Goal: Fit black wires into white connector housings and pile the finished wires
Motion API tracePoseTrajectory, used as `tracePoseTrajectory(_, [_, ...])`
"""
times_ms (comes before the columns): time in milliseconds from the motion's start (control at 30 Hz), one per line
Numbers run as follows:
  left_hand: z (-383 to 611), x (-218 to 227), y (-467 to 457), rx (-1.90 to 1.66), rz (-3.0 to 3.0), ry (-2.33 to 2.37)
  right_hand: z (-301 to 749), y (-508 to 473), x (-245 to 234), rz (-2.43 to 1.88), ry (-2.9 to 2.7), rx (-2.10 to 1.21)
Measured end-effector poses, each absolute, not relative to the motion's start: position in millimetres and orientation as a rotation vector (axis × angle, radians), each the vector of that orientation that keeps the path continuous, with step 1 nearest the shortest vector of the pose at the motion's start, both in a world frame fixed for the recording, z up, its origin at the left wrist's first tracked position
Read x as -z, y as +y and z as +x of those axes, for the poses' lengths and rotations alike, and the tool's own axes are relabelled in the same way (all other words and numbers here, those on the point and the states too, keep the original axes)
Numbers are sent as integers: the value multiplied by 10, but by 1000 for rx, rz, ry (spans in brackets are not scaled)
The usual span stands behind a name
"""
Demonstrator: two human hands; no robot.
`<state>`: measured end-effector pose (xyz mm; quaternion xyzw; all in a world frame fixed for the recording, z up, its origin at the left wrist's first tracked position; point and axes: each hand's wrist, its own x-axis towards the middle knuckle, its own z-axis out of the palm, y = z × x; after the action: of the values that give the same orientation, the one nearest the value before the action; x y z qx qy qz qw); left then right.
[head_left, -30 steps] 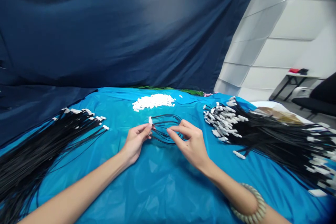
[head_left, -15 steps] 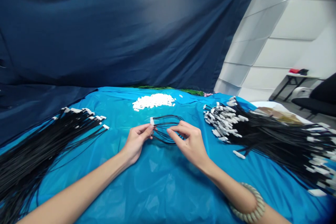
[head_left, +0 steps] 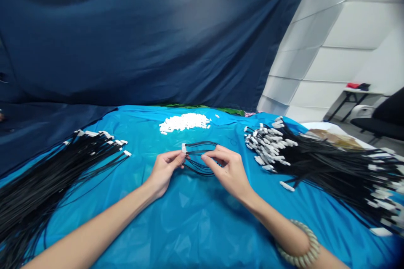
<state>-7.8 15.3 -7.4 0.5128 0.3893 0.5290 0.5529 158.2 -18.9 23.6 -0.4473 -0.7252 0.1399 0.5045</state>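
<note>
Between my hands, above the blue cloth, is a wire harness of thin black wires (head_left: 198, 151) bowed apart from each other. A white connector (head_left: 184, 148) closes its left end. My left hand (head_left: 166, 170) pinches that connector between thumb and fingertips. My right hand (head_left: 227, 170) has thumb and forefinger pressed together on the wires, a short way to the right of the connector. The other end of the harness is hidden by the right hand. A coiled bracelet (head_left: 299, 243) circles my right wrist.
Behind my hands lies a heap of small white pieces (head_left: 184, 122). Black wire bundles with white connectors spread at left (head_left: 53, 176) and right (head_left: 331, 172). The blue cloth (head_left: 176, 227) is wrinkled. A dark blue curtain (head_left: 142, 38) hangs behind; a black chair (head_left: 388, 115) stands far right.
The connector has shifted very slightly right and down, and the bowed wires sit a little lower. Both hands keep their grip almost in place.
</note>
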Motion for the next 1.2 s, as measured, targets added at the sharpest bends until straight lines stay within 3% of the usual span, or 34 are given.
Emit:
tracePoseTrajectory(767, [-68,74,101,-1177,1318,894,1538,-195,-197,-1074,-1901,-263])
tracePoseTrajectory(1033, [-62,50,132,-1206,1293,1012,1621,-130,-150,-1092,-2043,337])
tracePoseTrajectory(1200, [-98,16,147,-1208,1277,1026,1731,-39,-209,-1101,-1734,121])
